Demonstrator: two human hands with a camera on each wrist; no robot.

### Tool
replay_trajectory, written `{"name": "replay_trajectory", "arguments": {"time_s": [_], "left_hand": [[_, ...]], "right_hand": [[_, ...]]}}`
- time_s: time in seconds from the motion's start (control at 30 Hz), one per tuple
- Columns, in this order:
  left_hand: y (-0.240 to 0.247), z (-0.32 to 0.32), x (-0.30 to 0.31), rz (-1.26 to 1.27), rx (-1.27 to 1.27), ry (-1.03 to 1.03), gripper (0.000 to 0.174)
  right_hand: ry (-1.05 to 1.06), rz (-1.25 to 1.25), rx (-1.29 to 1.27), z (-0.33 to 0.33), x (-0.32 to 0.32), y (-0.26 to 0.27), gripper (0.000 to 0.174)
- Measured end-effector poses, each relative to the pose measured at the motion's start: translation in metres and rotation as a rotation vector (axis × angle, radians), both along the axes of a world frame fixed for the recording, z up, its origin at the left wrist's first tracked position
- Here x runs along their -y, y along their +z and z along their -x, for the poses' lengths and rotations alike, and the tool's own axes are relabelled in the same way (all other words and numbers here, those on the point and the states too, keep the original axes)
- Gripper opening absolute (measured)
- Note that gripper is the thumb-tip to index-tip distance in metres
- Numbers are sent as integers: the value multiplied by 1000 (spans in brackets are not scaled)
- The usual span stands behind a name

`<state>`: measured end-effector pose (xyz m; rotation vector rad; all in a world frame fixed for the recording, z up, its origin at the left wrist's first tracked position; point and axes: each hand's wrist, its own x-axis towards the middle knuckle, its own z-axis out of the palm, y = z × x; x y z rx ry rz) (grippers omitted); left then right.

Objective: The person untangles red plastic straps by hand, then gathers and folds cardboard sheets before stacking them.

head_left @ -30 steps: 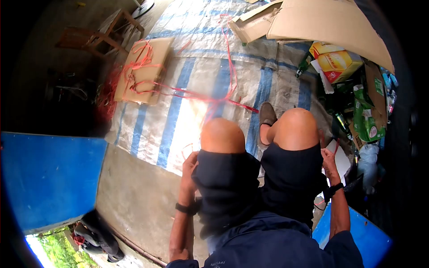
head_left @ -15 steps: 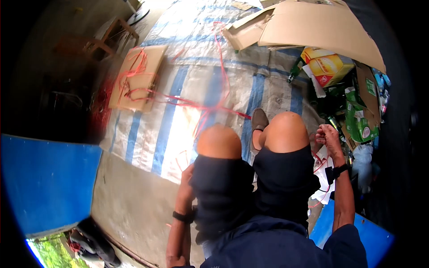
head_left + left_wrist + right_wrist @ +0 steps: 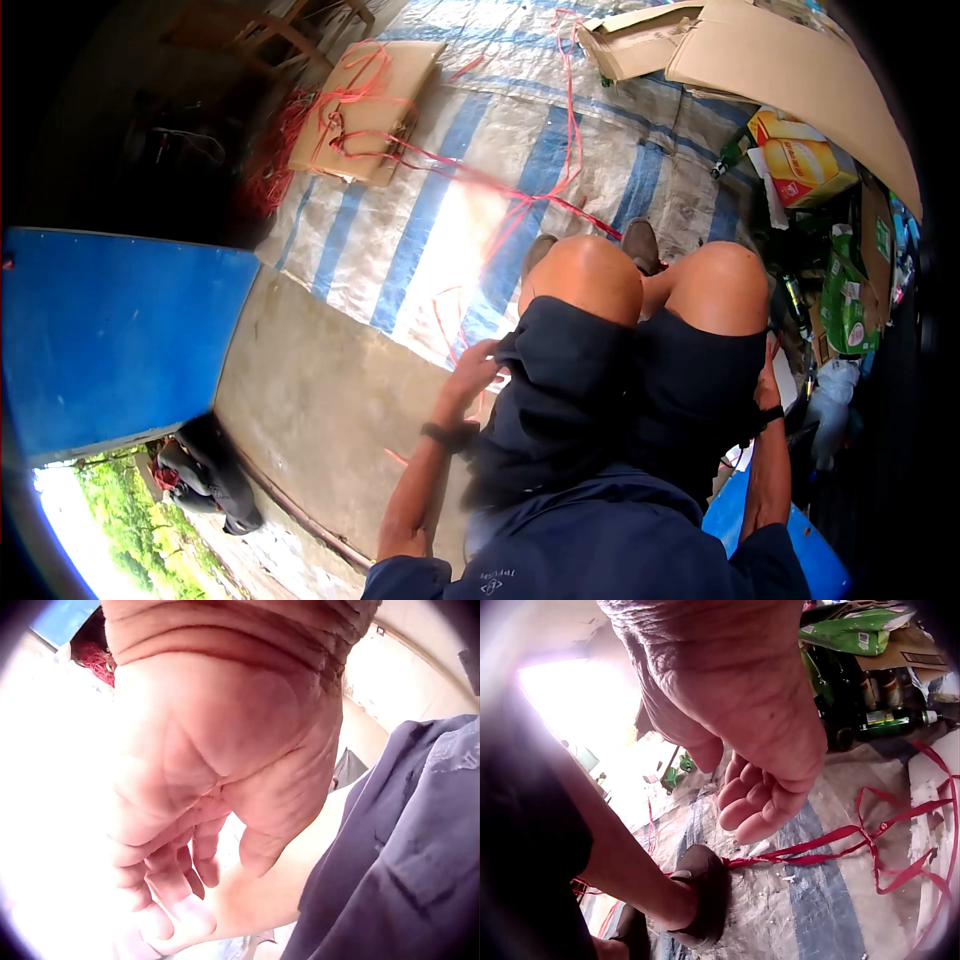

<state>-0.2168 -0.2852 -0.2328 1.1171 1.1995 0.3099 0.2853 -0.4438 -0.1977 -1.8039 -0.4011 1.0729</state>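
Observation:
My left hand (image 3: 475,370) is at the outer side of the left knee, beside the hem of the dark shorts (image 3: 565,370). In the left wrist view its fingers (image 3: 161,885) hang loosely bent near the bare leg, holding nothing. Beyond the right knee, my right hand (image 3: 769,372) is mostly hidden in the head view. The right wrist view shows its fingers (image 3: 754,802) loosely curled with nothing in them, above the floor sheet. Red plastic strapping (image 3: 817,851) runs across that sheet to a brown shoe (image 3: 705,892).
Flattened cardboard (image 3: 365,115) with red strapping lies on the striped sheet (image 3: 500,130). More cardboard (image 3: 790,80), a yellow box (image 3: 805,170) and green bottles (image 3: 889,724) are to the right. A blue panel (image 3: 120,330) stands at left.
My right hand rose beside the right knee, then dropped back behind it. The left foot has come into view and the knees have shifted right in the head view, which has turned.

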Motion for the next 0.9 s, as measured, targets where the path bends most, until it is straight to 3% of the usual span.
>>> {"name": "replay_trajectory", "arguments": {"time_s": [0.1, 0.17, 0.2, 0.23, 0.27, 0.3, 0.4, 0.57, 0.73, 0.9], "left_hand": [[-13, 14, 14, -59, 39, -6, 26], [-24, 27, 19, -152, -88, -112, 27], [-21, 28, 21, -170, -114, -147, 33], [13, 15, 24, -317, -145, -212, 36], [17, 15, 31, -612, -9, -251, 40], [10, 26, 32, -390, -57, -297, 42], [-17, 41, 52, 77, 132, 12, 41], [-33, 61, 66, 233, 36, 156, 40], [-49, 81, 73, 336, -25, 276, 39], [-58, 89, 76, 393, -62, 352, 38]], "right_hand": [[-163, 53, -123, -9, 1, -7, 24], [-29, -27, -113, -55, 7, -51, 25], [-42, -48, -166, -67, 2, -46, 28], [-51, -72, -217, -71, -11, -34, 32], [-121, -87, -158, -73, -23, -18, 36], [-182, -101, -109, -74, -39, -4, 40], [-226, -209, -67, -106, -88, 39, 46], [-287, -393, -97, -143, -138, 84, 60], [-356, -482, -131, -190, -188, 86, 75], [-432, -546, -159, -221, -238, 81, 70]]}}
